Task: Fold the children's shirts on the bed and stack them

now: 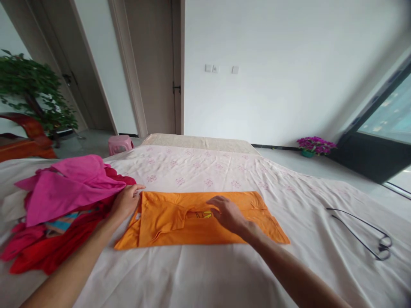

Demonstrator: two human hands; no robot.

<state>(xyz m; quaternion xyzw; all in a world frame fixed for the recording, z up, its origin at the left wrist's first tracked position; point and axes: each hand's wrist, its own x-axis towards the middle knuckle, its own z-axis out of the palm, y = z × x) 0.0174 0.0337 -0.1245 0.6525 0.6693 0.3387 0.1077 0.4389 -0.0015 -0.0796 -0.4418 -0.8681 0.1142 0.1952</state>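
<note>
An orange shirt [180,222] lies folded into a long rectangle on the bed [205,273], its collar and label near the middle. My left hand [126,201] rests at the shirt's left end, fingers curled on the fabric edge. My right hand [228,213] lies palm down on the shirt's middle, fingers bent beside the yellow label [205,214]. Both forearms reach in from the bottom of the view.
A heap of pink and red clothes [61,205] sits at the left of the bed. A black wire hanger [362,233] lies at the right. Beyond the bed are a pink stool [120,144], a potted tree [32,94], purple flowers [315,145] and a window at far right.
</note>
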